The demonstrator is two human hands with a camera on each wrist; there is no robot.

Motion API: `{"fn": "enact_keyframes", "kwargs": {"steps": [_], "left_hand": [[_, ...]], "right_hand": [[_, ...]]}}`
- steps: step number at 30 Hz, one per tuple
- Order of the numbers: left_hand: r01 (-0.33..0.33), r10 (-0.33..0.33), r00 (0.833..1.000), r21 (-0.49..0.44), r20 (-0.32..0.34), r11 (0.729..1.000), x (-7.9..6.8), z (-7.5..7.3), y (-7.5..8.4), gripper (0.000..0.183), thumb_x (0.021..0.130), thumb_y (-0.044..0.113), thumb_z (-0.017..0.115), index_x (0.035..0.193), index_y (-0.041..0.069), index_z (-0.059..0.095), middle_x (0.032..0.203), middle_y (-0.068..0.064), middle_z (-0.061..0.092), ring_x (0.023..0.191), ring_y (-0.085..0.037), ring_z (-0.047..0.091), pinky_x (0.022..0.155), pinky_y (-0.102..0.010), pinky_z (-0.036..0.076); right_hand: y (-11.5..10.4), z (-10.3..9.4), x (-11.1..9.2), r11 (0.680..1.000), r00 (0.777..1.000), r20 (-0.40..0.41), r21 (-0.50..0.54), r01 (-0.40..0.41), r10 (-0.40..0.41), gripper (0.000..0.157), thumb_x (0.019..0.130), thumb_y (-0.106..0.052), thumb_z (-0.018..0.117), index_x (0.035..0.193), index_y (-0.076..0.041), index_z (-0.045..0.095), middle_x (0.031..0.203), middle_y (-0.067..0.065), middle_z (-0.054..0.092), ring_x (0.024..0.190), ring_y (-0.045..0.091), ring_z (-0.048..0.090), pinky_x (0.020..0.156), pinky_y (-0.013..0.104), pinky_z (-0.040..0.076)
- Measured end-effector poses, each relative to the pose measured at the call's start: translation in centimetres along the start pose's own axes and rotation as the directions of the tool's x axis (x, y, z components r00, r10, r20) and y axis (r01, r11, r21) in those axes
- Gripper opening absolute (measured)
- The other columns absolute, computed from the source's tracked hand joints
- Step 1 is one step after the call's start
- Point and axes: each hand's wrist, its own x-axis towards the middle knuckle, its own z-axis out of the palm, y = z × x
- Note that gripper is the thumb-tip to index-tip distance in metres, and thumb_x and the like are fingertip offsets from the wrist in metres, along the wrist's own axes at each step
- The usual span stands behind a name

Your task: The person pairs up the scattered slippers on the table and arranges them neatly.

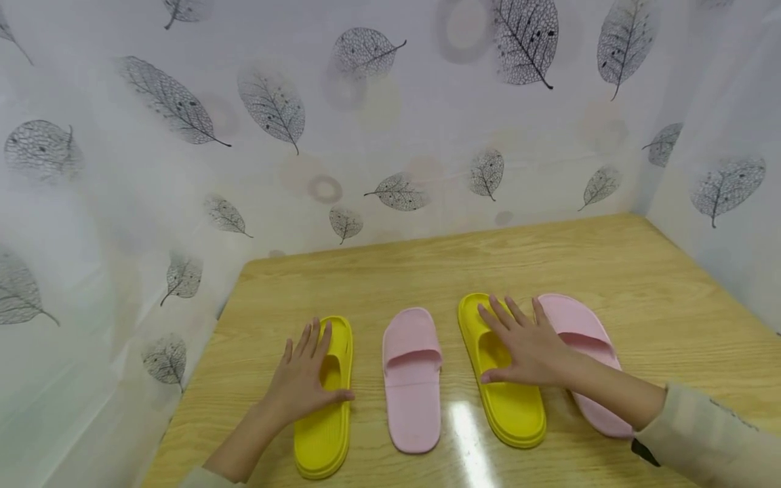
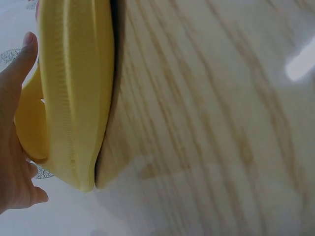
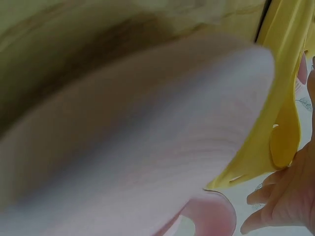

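Note:
In the head view my left hand [image 1: 299,386] is spread over the strap of the left yellow slipper [image 1: 322,440], thumb pointing right across it. My right hand [image 1: 533,349], fingers also spread, is over the strap of the other yellow slipper [image 1: 515,413], which tilts toward the upper left. In the left wrist view the left hand [image 2: 15,147] is alongside the yellow slipper's [image 2: 74,98] strap. The right wrist view has the right hand [image 3: 293,196] by the yellow slipper [image 3: 275,98], with straight fingers. Neither hand grips anything.
Between the yellow slippers lies a pink slipper [image 1: 413,413]. A second pink slipper [image 1: 573,315] lies at the right, partly under my right forearm, and blurs large in the right wrist view. The wooden table [image 1: 366,285] meets leaf-patterned sheeting [image 1: 415,122] at the back and sides.

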Motion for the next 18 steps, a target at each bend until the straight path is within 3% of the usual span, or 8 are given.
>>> {"fn": "enact_keyframes", "kwargs": {"steps": [10, 18], "left_hand": [[0.055, -0.056, 0.998, -0.039, -0.024, 0.998, -0.3, 0.7, -0.2, 0.123, 0.066, 0.073, 0.065, 0.152, 0.005, 0.008, 0.157, -0.020, 0.007, 0.141, -0.043, 0.016, 0.109, -0.063, 0.020], [0.104, -0.109, 0.994, -0.153, -0.024, 0.983, -0.5, 1.1, -0.3, 0.121, 0.067, 0.070, 0.068, 0.152, 0.008, 0.009, 0.155, -0.022, 0.014, 0.141, -0.042, 0.018, 0.108, -0.061, 0.023]], "right_hand": [[-0.6, 0.7, -0.1, 0.997, 0.998, -0.016, 0.035, -0.064, 0.064, 0.109, 0.070, -0.073, 0.061, 0.149, -0.007, 0.024, 0.153, 0.025, 0.021, 0.136, 0.046, 0.027, 0.104, 0.072, 0.010], [-1.1, 1.1, -0.2, 0.973, 0.995, -0.016, 0.211, -0.093, 0.099, 0.107, 0.073, -0.063, 0.068, 0.148, 0.000, 0.023, 0.151, 0.033, 0.017, 0.131, 0.054, 0.028, 0.098, 0.064, 0.035]]}}
